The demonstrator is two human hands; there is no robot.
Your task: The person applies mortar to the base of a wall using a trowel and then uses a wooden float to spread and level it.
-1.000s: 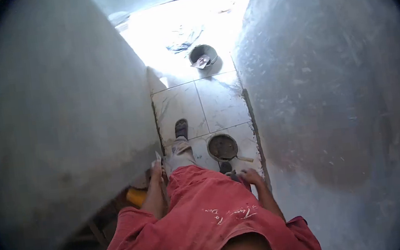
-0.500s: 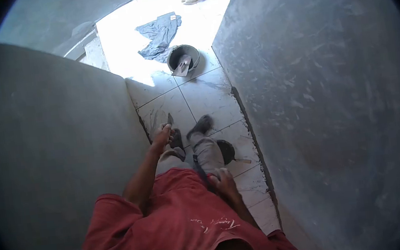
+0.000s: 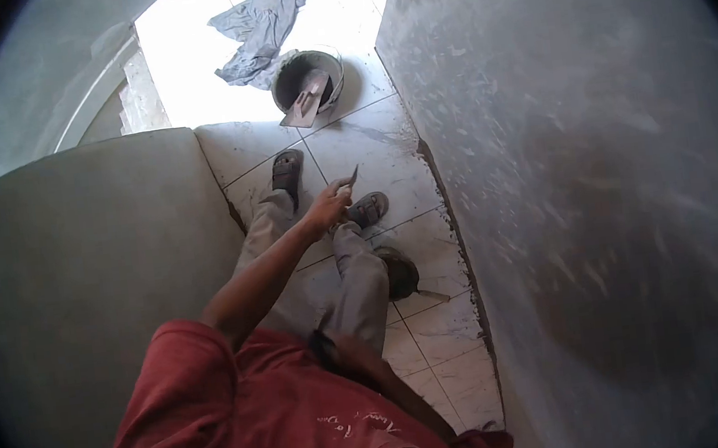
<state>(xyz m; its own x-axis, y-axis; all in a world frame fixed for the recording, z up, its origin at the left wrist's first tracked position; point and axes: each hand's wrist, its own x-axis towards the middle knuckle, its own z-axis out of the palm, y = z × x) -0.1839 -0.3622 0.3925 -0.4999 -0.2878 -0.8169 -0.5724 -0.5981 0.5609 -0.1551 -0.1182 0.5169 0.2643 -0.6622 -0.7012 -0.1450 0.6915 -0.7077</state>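
My left hand (image 3: 329, 210) reaches forward above the feet, closed around a small tool with a pointed blade (image 3: 355, 174), probably a small trowel or knife. Close to my waist is my right hand (image 3: 360, 357), blurred, beside a dark item (image 3: 324, 350) that I cannot make out; its fingers are not clear. A dark bucket (image 3: 279, 91) stands ahead on the tiles, with a flat rectangular trowel (image 3: 305, 111) leaning over its near rim. To the right of my leg sits a black bowl (image 3: 401, 274), and a light-coloured handle (image 3: 434, 295) sticks out near it.
Grey plastered walls rise on the left (image 3: 93, 278) and right (image 3: 579, 157), with a narrow strip of white floor tiles (image 3: 359, 145) between. A crumpled grey-blue garment (image 3: 264, 28) lies beyond the bucket. Dark mortar (image 3: 458, 248) runs along the right wall's base.
My feet have shifted, the left one stepping forward. My left hand has moved right and forward with the pointed tool. My right hand has moved inward at my waist. The bucket appears nearer.
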